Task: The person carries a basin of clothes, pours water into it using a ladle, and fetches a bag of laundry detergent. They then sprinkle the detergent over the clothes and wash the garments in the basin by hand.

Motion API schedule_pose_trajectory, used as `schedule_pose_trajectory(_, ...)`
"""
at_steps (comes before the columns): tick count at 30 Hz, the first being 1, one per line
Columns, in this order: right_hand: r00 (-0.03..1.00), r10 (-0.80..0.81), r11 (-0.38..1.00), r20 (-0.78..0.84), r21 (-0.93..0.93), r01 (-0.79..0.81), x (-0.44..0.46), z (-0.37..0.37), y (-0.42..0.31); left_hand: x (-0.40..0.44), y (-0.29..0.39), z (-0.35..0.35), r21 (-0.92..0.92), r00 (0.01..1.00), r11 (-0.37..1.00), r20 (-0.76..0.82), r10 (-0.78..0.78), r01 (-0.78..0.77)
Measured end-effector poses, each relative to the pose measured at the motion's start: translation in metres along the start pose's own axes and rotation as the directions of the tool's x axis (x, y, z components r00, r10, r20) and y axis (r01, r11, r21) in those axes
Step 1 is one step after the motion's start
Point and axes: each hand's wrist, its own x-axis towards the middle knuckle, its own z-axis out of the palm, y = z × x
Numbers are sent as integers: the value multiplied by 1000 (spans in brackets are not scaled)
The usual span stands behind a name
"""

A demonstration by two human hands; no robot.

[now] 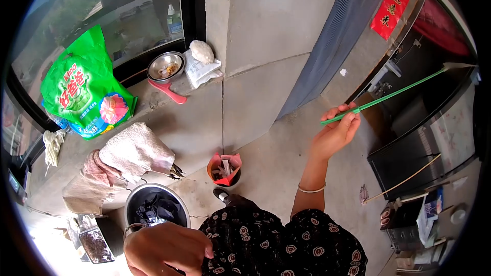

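Observation:
My right hand point(337, 128) is closed around the lower part of a long, thin green stick point(394, 94). The stick slants up to the right and ends in a flat, pale tip. A thin bangle circles my right wrist. My left hand point(166, 248) is low in the view, its back towards me. Its fingers are loosely bent and partly cut off by the frame; nothing shows in them. Just beyond it is a metal basin point(180, 202) with dark cloth point(156, 208) inside.
A red-lined bin point(232, 161) stands by my foot. Towels point(135, 148) hang over the ledge, where a green detergent bag point(84, 87), a steel bowl point(166, 66) and a pink-handled item point(171, 92) sit. At right are a dark doorway, a bamboo stick point(404, 180) and a shelf unit point(404, 232).

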Motion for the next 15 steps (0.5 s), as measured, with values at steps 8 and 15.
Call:
schedule_pose_trajectory(8,996,85,995,6,-43,-85,0,-36,-3,-54,-19,23,-67,887,995,-452,-93,70)
schedule_pose_trajectory(15,985,168,984,48,-66,-165,-9,-37,2,-94,-27,56,-78,676,984,-717,-166,159)
